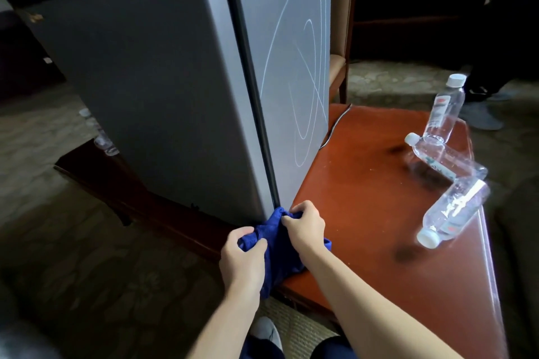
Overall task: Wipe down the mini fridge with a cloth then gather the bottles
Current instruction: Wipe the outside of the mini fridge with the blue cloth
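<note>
A silver mini fridge (163, 81) stands on a reddish wooden table (364, 212), its door face marked with white scribbled lines (306, 66). A blue cloth (277, 250) lies bunched at the table's near corner, just below the fridge's front corner. My left hand (243, 253) grips the cloth's left end and my right hand (303, 224) pinches its top. Three clear plastic bottles with white caps are on the table's right side: one upright (444, 109), two lying down (446, 161) (455, 211). Another bottle (100, 136) shows dimly behind the fridge at left.
A wooden chair (341, 37) stands behind the fridge. A dark shelf unit (423, 8) fills the back right. Another person's shoes (481, 116) are on the patterned carpet (73, 242) beyond the table. My own shoe (267, 332) is at the bottom.
</note>
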Demonstrator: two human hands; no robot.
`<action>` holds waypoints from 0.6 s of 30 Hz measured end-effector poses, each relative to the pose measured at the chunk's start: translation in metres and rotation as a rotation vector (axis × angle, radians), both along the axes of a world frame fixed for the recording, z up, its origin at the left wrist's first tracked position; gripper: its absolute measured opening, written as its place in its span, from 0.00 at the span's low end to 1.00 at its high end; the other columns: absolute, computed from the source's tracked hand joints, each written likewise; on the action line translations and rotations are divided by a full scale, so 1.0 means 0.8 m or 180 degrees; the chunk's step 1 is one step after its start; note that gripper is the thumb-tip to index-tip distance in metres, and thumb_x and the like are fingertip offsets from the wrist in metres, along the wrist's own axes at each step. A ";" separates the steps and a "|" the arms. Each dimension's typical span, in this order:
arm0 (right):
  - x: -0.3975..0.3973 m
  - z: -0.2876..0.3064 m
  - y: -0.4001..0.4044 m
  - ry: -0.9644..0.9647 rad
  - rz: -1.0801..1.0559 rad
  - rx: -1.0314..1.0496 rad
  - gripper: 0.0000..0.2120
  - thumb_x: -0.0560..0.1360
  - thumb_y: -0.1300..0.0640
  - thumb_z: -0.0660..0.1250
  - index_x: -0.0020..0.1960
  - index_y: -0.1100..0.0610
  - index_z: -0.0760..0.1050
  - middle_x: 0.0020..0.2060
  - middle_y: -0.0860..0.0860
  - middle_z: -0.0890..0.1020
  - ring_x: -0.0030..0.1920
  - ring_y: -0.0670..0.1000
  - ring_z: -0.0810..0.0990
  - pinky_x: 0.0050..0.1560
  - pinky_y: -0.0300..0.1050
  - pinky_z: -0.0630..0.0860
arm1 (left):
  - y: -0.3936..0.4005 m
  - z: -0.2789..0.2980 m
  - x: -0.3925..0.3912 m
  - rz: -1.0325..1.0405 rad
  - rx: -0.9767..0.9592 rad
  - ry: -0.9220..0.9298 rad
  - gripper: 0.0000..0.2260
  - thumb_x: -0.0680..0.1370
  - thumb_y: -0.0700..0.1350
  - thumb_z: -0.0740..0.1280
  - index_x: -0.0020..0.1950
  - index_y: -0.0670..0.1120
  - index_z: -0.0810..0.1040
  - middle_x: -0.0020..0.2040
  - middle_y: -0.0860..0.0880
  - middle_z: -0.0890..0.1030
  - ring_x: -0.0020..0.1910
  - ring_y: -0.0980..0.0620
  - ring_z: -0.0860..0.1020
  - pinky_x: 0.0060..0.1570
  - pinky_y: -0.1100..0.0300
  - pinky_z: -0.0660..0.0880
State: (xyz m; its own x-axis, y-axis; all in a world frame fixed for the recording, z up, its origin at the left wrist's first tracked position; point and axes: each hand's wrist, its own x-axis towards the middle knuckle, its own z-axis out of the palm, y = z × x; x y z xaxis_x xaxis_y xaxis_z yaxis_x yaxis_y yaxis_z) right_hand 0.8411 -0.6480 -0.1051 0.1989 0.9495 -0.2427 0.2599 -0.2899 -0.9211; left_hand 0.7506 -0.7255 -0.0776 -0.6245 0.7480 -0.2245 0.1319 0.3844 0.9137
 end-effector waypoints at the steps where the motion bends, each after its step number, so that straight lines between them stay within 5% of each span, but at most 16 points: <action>1: 0.001 0.000 0.001 -0.0063 0.0051 0.0013 0.06 0.72 0.61 0.68 0.48 0.59 0.74 0.44 0.51 0.79 0.38 0.47 0.73 0.35 0.38 0.67 | 0.001 0.001 0.003 0.0002 0.0017 0.0012 0.12 0.73 0.38 0.72 0.53 0.51 0.78 0.52 0.49 0.80 0.49 0.49 0.79 0.48 0.57 0.75; 9: -0.003 0.026 0.012 0.0015 -0.0221 -0.0180 0.04 0.71 0.60 0.67 0.45 0.54 0.76 0.40 0.49 0.78 0.41 0.51 0.76 0.40 0.42 0.71 | 0.005 0.021 0.016 0.0320 0.0187 -0.0165 0.11 0.74 0.37 0.71 0.53 0.50 0.78 0.49 0.50 0.81 0.46 0.51 0.79 0.46 0.55 0.77; 12: -0.003 0.057 0.014 0.0015 -0.0237 0.0026 0.04 0.71 0.60 0.68 0.44 0.54 0.76 0.39 0.47 0.78 0.39 0.49 0.75 0.36 0.41 0.67 | 0.008 0.048 0.019 0.0413 0.0483 -0.0226 0.11 0.73 0.37 0.71 0.50 0.52 0.79 0.48 0.50 0.82 0.45 0.51 0.80 0.48 0.54 0.79; 18: -0.005 0.124 0.012 0.0131 -0.0306 0.0545 0.06 0.69 0.59 0.70 0.45 0.54 0.77 0.42 0.50 0.80 0.43 0.51 0.76 0.42 0.43 0.71 | 0.007 0.100 0.015 0.0417 0.1107 -0.0182 0.12 0.72 0.37 0.72 0.53 0.48 0.81 0.48 0.52 0.82 0.46 0.54 0.81 0.46 0.59 0.77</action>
